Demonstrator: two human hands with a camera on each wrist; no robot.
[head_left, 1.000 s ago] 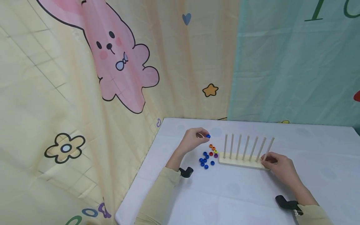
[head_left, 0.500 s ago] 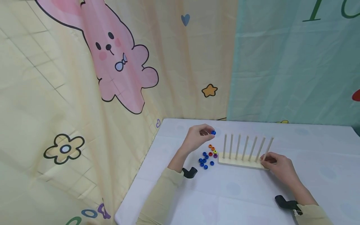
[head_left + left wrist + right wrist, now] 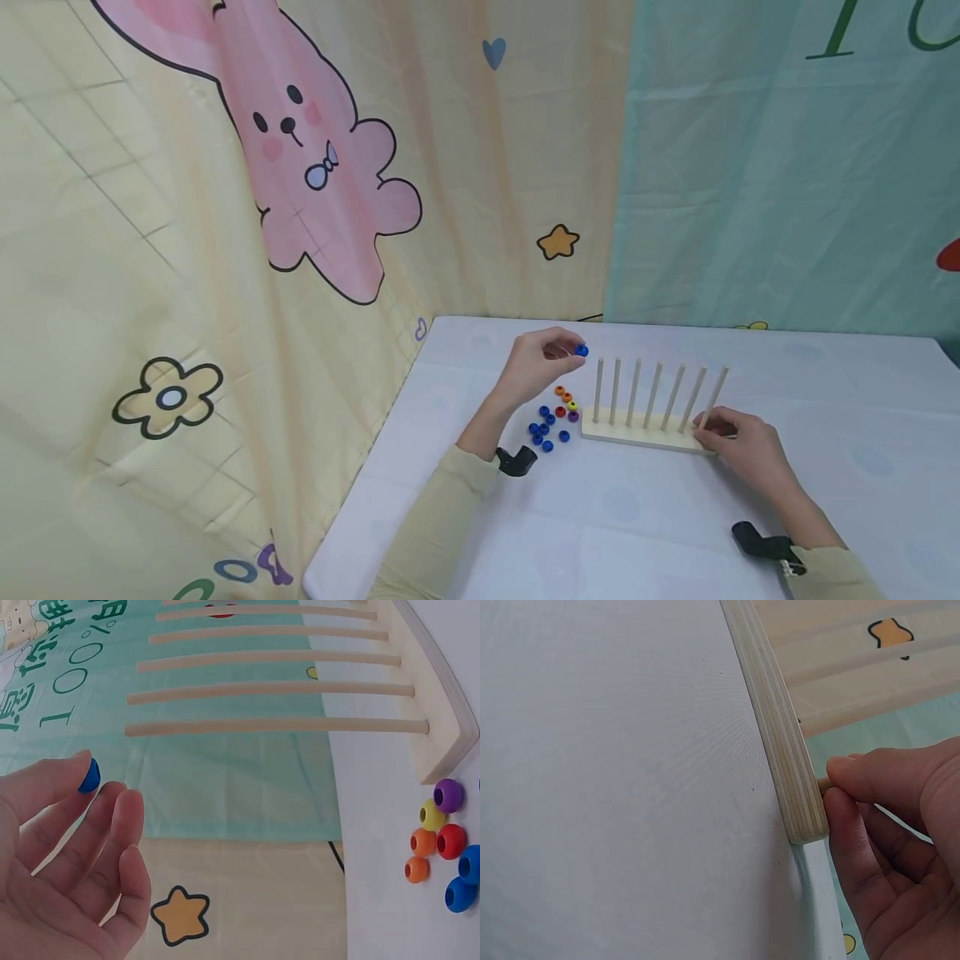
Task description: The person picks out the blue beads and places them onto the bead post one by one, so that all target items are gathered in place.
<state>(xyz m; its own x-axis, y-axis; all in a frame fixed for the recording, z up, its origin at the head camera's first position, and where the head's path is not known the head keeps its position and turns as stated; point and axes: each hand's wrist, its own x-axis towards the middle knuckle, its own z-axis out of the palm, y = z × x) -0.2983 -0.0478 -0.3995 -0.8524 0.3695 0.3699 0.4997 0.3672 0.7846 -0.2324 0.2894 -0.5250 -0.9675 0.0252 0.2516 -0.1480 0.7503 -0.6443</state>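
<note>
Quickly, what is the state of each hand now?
Left hand: closed, pinching a blue bead.
Right hand: closed, pinching the rightmost wooden peg near its base.

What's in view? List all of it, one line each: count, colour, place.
Loose blue beads: seven, blue, left of the rack base
Held bead: one, blue, pinched in the left hand
Orange beads: two, orange, beside the yellow bead
Yellow bead, red bead, purple bead: one each, near the base's left end
Rack base: one, pale wood, on the table
Pegs: seven, pale wood, beadless, on the base
Table: one, white, beneath
Cloth backdrop: count unclear, cream and teal, behind and left of table
Wrist devices: two, black, one per wrist
Sleeves: two, pale yellow
Left hand: one, left of the pegs
Right hand: one, pinching the rightmost peg
</note>
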